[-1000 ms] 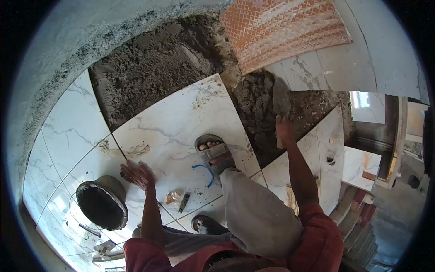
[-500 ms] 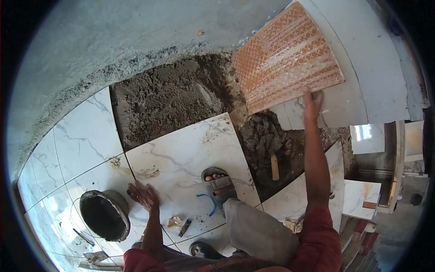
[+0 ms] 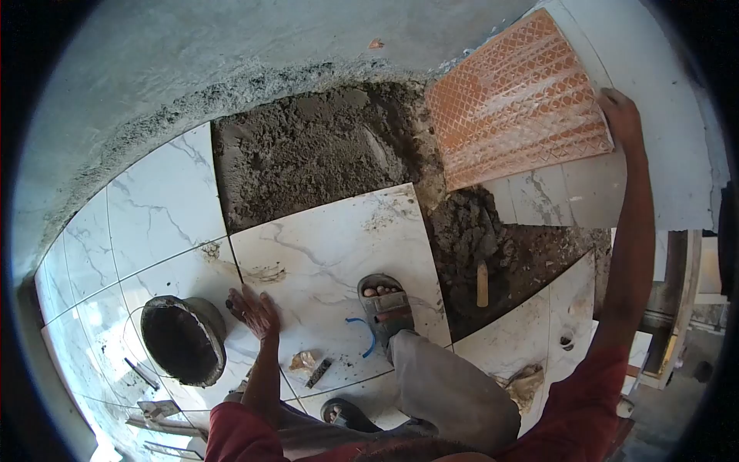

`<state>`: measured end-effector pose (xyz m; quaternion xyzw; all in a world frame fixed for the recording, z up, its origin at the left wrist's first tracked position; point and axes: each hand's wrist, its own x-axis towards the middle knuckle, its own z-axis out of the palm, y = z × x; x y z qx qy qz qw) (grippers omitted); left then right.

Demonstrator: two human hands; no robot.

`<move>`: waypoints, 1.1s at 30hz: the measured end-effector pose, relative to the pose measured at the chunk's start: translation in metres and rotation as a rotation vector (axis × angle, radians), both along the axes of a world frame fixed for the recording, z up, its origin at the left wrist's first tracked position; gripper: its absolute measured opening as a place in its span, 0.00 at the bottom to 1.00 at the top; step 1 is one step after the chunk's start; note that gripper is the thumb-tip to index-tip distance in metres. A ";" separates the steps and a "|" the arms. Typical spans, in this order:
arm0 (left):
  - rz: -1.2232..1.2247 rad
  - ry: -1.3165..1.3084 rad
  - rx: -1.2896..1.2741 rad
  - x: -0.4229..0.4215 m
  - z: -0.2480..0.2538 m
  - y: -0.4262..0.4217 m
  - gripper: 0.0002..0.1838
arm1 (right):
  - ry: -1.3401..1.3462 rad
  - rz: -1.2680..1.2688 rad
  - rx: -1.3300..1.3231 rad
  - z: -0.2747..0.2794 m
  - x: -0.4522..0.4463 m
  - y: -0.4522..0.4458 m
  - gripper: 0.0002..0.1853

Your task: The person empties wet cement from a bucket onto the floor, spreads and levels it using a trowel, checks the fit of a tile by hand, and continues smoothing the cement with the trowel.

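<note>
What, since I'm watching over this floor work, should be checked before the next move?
1. Right hand at the edge of the orange-backed tile: ok.
2. Firm grip there: cannot tell, fingers partly hidden.
3. Left hand resting on the floor tiles: ok.
4. Mortar bed level: cannot tell from above.
5. Trowel cleared away: not ok, lies beside the floor tiles.
6. Bucket clear of the mortar bed: ok.

One left hand and one right hand are in view, along with two red sleeves, two grey trouser legs and two sandals. Beyond these, the count is one bucket, one wooden-handled trowel, one orange-backed tile and one curved blue strip.
</note>
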<state>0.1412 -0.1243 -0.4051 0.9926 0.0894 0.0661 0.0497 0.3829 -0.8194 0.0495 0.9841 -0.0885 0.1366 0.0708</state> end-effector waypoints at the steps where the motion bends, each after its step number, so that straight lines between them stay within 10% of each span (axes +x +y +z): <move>1: 0.015 0.026 -0.016 0.000 0.002 -0.001 0.31 | 0.133 -0.070 0.103 0.000 0.016 0.000 0.28; 15: 0.019 0.040 -0.034 0.000 -0.003 0.003 0.32 | 0.064 -0.320 0.175 -0.030 0.012 0.060 0.29; 26: 0.007 0.012 -0.084 -0.001 -0.002 0.001 0.32 | 0.027 -0.065 0.306 -0.007 0.041 0.121 0.43; 33: 0.023 0.074 -0.039 -0.001 0.001 0.002 0.32 | -0.119 0.231 0.177 -0.018 0.081 0.087 0.30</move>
